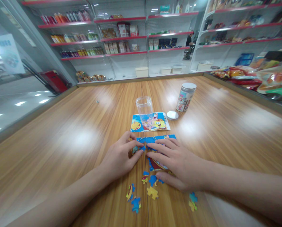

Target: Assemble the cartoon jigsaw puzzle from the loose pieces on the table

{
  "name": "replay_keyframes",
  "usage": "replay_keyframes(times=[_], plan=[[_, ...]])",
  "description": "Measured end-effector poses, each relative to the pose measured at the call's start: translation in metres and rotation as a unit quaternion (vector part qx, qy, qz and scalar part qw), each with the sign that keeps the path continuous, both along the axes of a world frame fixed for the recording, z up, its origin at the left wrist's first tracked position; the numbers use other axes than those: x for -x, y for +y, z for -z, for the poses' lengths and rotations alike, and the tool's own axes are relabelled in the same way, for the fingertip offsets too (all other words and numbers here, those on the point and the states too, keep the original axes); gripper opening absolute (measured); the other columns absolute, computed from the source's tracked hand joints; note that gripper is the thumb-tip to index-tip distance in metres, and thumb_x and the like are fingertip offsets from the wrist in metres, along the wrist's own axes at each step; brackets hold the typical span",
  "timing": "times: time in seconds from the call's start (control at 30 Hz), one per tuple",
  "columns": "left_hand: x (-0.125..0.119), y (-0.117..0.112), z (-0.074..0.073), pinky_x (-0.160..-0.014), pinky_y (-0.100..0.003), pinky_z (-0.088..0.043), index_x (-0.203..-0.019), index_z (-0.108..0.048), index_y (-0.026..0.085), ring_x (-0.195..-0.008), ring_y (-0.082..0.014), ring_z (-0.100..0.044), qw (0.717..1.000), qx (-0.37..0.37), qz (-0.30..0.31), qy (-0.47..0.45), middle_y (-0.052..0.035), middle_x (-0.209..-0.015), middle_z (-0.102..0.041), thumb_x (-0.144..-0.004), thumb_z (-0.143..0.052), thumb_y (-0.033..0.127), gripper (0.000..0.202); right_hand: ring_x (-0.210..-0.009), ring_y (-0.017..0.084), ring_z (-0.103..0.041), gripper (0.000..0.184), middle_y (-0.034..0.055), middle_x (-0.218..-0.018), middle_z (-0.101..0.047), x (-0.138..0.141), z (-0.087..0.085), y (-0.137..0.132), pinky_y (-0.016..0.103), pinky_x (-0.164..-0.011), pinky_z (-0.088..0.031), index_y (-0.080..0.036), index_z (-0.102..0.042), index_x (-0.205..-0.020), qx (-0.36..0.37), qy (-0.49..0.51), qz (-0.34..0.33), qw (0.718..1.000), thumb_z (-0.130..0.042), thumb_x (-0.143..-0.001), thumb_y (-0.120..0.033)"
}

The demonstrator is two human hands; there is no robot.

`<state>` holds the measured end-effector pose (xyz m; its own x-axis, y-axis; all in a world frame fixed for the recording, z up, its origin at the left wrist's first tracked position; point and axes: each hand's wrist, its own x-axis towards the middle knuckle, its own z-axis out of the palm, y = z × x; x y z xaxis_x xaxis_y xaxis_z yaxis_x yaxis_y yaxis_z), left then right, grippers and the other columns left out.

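A partly joined jigsaw puzzle (155, 138) with a blue border lies on the wooden table in front of me. My left hand (121, 154) is at its left side, thumb and fingers closed on a puzzle piece (134, 150) that they partly cover. My right hand (181, 160) rests over the puzzle with its fingers stretched out and spread, hiding much of the right half. Nearer to me are several loose pieces, among them a yellow piece (152, 193), a blue one (136, 205) and, below my right hand, a blue-green one (193, 197).
Beyond the puzzle, a clear open jar (143, 105) stands on a printed picture sheet (164, 121). A silver lid (172, 115) lies beside it, near a closed, labelled can (186, 97). Snack bags (242, 75) are at the right, and stocked shelves (122, 37) line the back.
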<state>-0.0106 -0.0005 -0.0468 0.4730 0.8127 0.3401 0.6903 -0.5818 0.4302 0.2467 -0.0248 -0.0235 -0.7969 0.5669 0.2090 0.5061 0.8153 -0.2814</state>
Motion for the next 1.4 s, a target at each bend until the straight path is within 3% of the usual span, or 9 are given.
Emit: replay_keyframes(times=[0.1,0.37,0.9,1.1,1.4], plan=[[-0.001,-0.0001,-0.0025,-0.075,-0.032,-0.053,-0.104,-0.068,0.023,-0.088,-0.0167,-0.059,1.0,0.029,-0.011,0.0,-0.0062,-0.112,-0.053,-0.093,-0.059,0.031,0.016,-0.133,0.034,-0.04,0.048,0.0125,-0.149,-0.047,0.0001,-0.0003,0.0,0.056,-0.109,-0.033,-0.018,-0.054,-0.138,0.005,-0.006,0.0,1.0,-0.051,-0.097,-0.044],[-0.0017,-0.0004,-0.0082,-0.068,-0.029,-0.05,-0.102,-0.065,0.023,-0.083,-0.0155,-0.058,0.996,0.086,-0.027,0.014,-0.0042,-0.111,-0.053,-0.091,-0.062,0.033,0.015,-0.133,0.034,-0.041,0.049,0.0125,-0.148,-0.049,0.0001,0.0002,-0.0006,0.057,-0.11,-0.032,-0.018,-0.053,-0.138,0.003,-0.003,-0.002,1.0,-0.051,-0.097,-0.044],[-0.0034,-0.0015,-0.004,-0.061,-0.026,-0.049,-0.106,-0.063,0.021,-0.079,-0.0147,-0.059,0.999,0.033,-0.024,0.008,-0.0065,-0.112,-0.054,-0.094,-0.055,0.028,0.015,-0.133,0.034,-0.042,0.05,0.0143,-0.147,-0.049,-0.0011,0.0012,0.0,0.056,-0.109,-0.035,-0.019,-0.054,-0.139,-0.006,0.009,-0.004,1.0,-0.055,-0.095,-0.043],[-0.0041,-0.003,-0.0054,-0.07,-0.032,-0.053,-0.115,-0.061,0.022,-0.087,-0.0181,-0.061,0.999,0.019,-0.023,0.036,-0.0081,-0.114,-0.054,-0.095,-0.055,0.032,0.024,-0.134,0.035,-0.04,0.051,0.0132,-0.15,-0.047,-0.0009,0.0012,0.0,0.057,-0.11,-0.034,-0.019,-0.053,-0.14,0.0,-0.005,0.001,1.0,-0.053,-0.097,-0.046],[-0.0034,-0.0017,-0.0064,-0.084,-0.038,-0.055,-0.109,-0.066,0.025,-0.088,-0.0174,-0.06,0.999,0.032,-0.017,0.023,-0.0059,-0.112,-0.054,-0.094,-0.057,0.033,0.019,-0.134,0.034,-0.041,0.049,0.0133,-0.149,-0.047,-0.0003,0.0012,0.0,0.056,-0.109,-0.035,-0.019,-0.054,-0.138,-0.007,0.01,-0.001,1.0,-0.054,-0.096,-0.043]])
